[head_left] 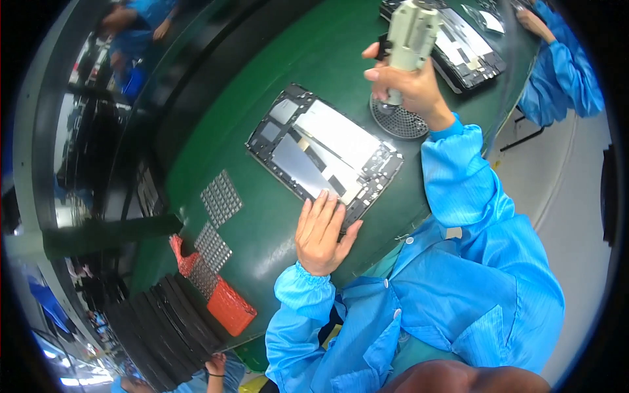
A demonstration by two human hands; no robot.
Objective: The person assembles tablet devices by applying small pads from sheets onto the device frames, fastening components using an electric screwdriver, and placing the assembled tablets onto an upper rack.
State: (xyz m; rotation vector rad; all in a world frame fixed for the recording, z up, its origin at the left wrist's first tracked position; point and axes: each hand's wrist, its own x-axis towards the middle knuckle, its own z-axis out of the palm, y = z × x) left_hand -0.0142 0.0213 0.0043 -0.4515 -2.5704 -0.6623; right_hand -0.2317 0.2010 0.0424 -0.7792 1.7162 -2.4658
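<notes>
An opened tablet [341, 134] lies on the green table, its inside facing up with silver-white plates and a dark frame. My left hand [319, 236] rests on its near edge, fingers stretched out and lying flat. To the right, my right hand [413, 88] is wrapped round a pale green electric screwdriver [411, 39], held upright. The lower end of the screwdriver is over a round black perforated dish [403, 126]; whether it touches the dish I cannot tell.
More opened tablets [458, 46] are at the far right, by a co-worker's hand [536, 26]. On the left are sheets of small parts [221, 196], a red-orange block [231, 308] and a row of black trays [164, 327]. Another person's hand [215, 364] is at lower left.
</notes>
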